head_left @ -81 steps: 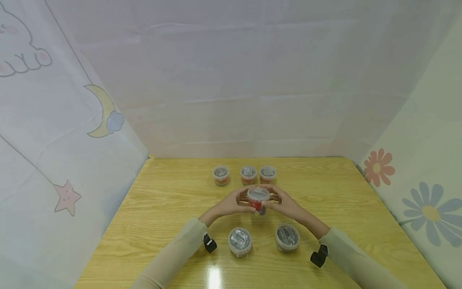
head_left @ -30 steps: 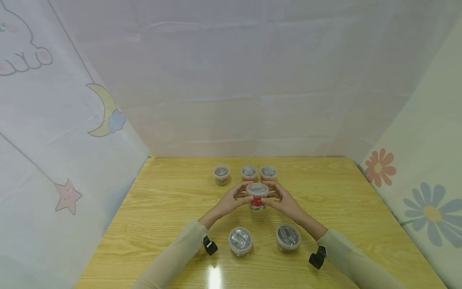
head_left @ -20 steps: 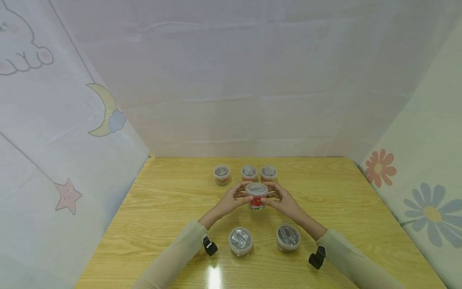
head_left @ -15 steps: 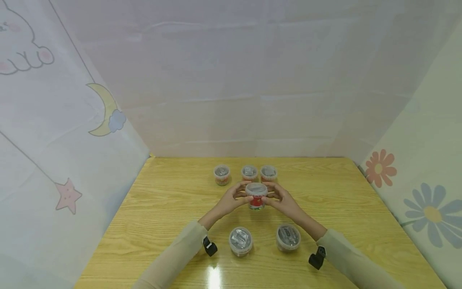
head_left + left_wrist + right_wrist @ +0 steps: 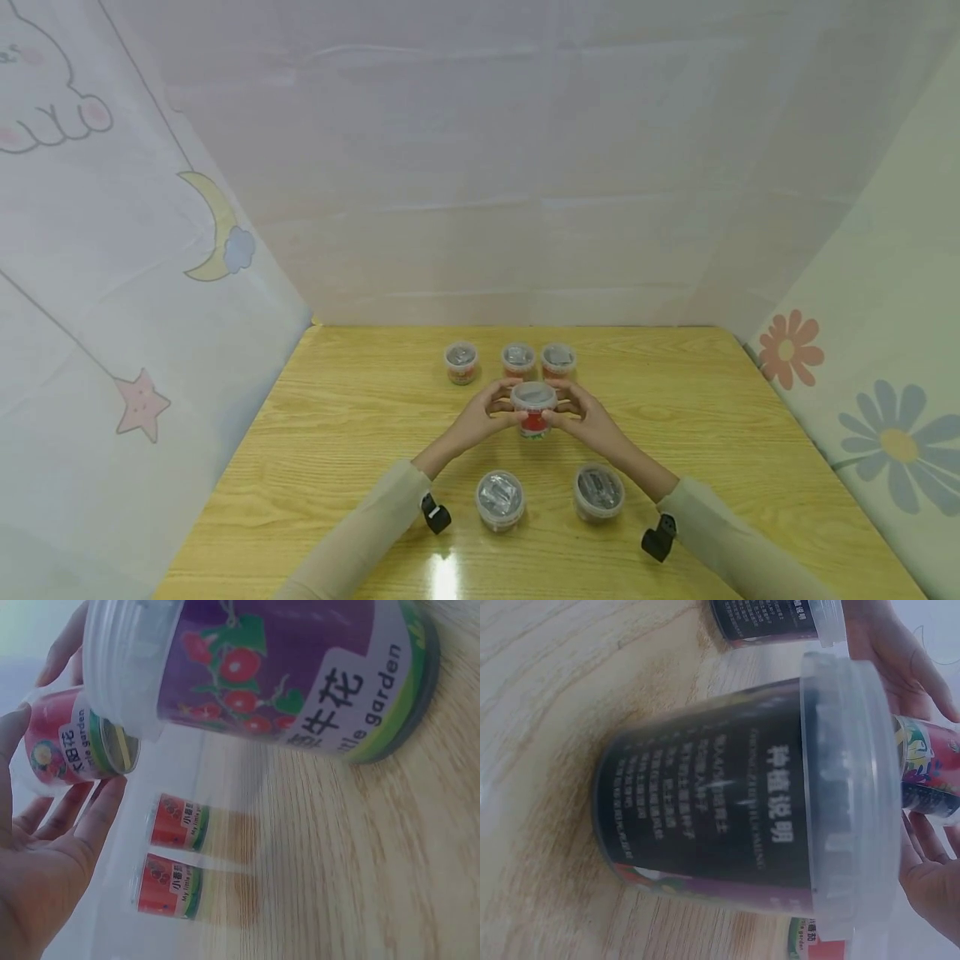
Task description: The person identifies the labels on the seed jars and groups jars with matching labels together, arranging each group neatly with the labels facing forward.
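Note:
Between my left hand (image 5: 476, 421) and my right hand (image 5: 592, 421) is a small plastic tub (image 5: 534, 410) with a clear lid and a red label. Fingers and thumbs of both hands grip it from opposite sides, above the table. In the left wrist view the held tub (image 5: 56, 746) shows a flower picture and "little garden" print. The right wrist view catches part of this tub (image 5: 934, 761) near the right hand (image 5: 934, 889). Closer to the body stand two more tubs, a purple-labelled tub (image 5: 499, 502) at left and a dark-labelled tub (image 5: 598, 493) at right.
Along the back of the wooden table (image 5: 337, 417) stand three lidded tubs: one at left (image 5: 461, 363), then a middle tub (image 5: 518, 360) close beside a right tub (image 5: 558, 360). Printed cloth walls (image 5: 480, 208) enclose the table behind and at both sides.
Since the earliest frame the held tub has turned, so its red label faces the head camera more fully. Over the last half second it has dipped slightly. The other tubs have stayed put.

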Demonstrator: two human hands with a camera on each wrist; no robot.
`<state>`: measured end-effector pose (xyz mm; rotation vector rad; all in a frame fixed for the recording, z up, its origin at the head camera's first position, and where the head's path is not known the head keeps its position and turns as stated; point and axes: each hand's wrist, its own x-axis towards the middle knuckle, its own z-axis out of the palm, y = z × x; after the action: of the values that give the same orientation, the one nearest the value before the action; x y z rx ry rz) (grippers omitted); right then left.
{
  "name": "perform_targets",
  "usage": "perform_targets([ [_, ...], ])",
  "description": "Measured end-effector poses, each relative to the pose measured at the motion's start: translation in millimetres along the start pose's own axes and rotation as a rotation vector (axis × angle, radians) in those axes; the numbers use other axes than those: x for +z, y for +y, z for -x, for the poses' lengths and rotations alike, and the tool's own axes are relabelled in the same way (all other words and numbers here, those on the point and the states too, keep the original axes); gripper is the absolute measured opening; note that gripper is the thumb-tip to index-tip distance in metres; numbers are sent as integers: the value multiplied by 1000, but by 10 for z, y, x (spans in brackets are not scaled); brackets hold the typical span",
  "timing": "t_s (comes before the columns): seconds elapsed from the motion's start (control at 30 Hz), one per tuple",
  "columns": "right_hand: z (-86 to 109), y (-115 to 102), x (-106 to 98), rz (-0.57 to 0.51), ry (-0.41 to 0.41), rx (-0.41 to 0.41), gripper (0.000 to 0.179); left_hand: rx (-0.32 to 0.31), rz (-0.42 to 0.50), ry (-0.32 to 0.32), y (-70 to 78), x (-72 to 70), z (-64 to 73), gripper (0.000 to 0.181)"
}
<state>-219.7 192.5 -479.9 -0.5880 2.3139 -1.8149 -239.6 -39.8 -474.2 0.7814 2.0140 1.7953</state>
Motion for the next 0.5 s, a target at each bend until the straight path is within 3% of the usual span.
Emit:
perform_targets([
  [0.5,38,46,-83,-107,-131,-7,48,-11,18,-109,-34,-71,31,61],
])
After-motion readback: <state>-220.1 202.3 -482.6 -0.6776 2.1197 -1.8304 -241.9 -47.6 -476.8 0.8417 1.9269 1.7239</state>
